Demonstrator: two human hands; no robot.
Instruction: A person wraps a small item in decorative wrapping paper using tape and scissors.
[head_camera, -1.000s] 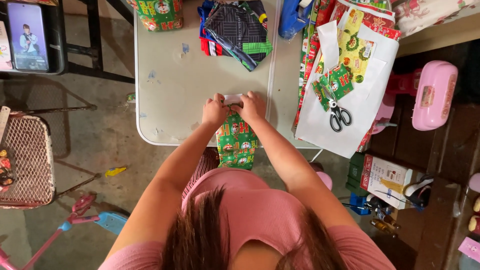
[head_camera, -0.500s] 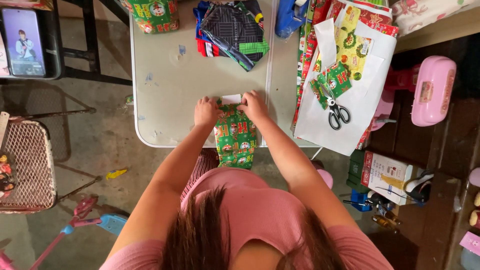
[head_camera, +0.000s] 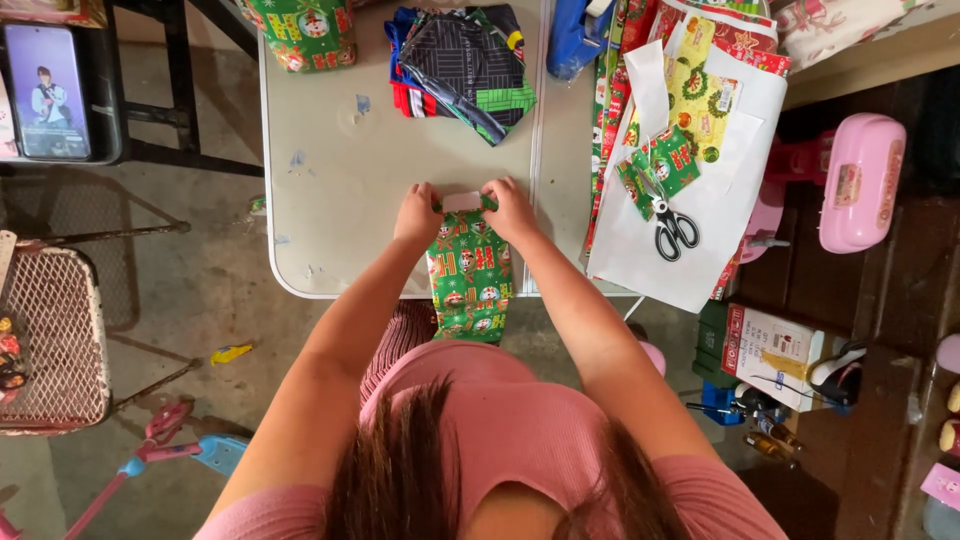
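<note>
A long parcel (head_camera: 470, 285) wrapped in green holiday paper stands on end at the near edge of a grey folding table (head_camera: 340, 170), its lower part hanging past the edge. My left hand (head_camera: 418, 215) pinches the paper at the parcel's top left. My right hand (head_camera: 510, 210) pinches it at the top right. Between the two hands the white inside of the paper (head_camera: 462, 201) shows as a folded flap.
Folded dark clothes (head_camera: 465, 60) and a wrapped green gift (head_camera: 305, 30) lie at the table's far side. Scissors (head_camera: 672, 228) rest on white paper with wrapping scraps at the right. A pink case (head_camera: 860, 180), boxes, a wire basket (head_camera: 45, 340) and a phone (head_camera: 45, 90) surround the table.
Both hands and the parcel's top have shifted slightly toward the table's near edge; the grip on the flap looks the same.
</note>
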